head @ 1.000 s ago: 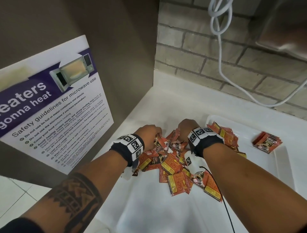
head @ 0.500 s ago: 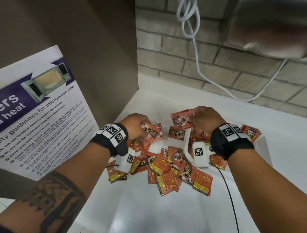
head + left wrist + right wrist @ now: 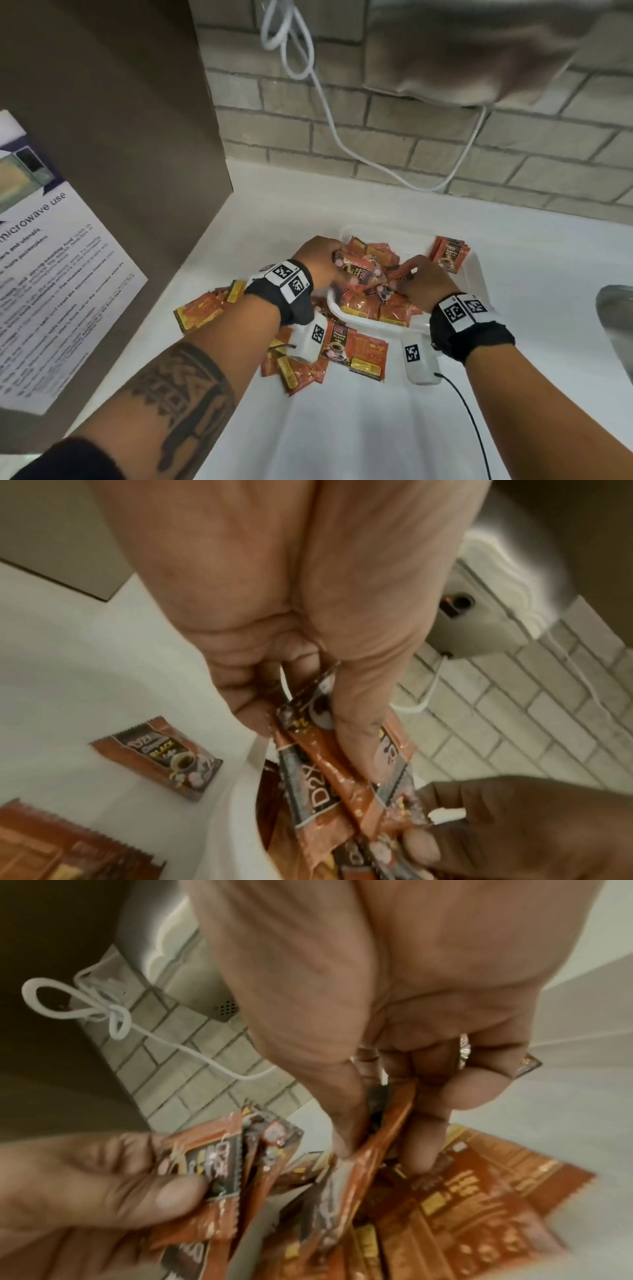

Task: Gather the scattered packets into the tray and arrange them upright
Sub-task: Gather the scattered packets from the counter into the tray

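Note:
Orange-and-black coffee packets lie in a white tray [image 3: 478,270] and on the counter in front of it. My left hand [image 3: 320,262] grips a bunch of packets [image 3: 356,270] over the tray's left part; in the left wrist view thumb and fingers [image 3: 352,723] pinch these packets [image 3: 329,783]. My right hand [image 3: 419,281] pinches other packets [image 3: 387,1131] just to the right, over the tray. A small stack of packets [image 3: 448,253] leans at the tray's far right. Loose packets [image 3: 356,349] remain on the counter under my left wrist, and one more packet [image 3: 198,308] lies further left.
A brown cabinet side with a microwave safety poster [image 3: 51,274] stands to the left. A brick wall with a hanging white cable [image 3: 329,113] and a metal appliance [image 3: 462,51] is behind. A metal sink edge [image 3: 616,315] shows at right.
Both hands have lifted bunches of packets from the counter pile and carried them right, over the tray. The pile on the counter is smaller.

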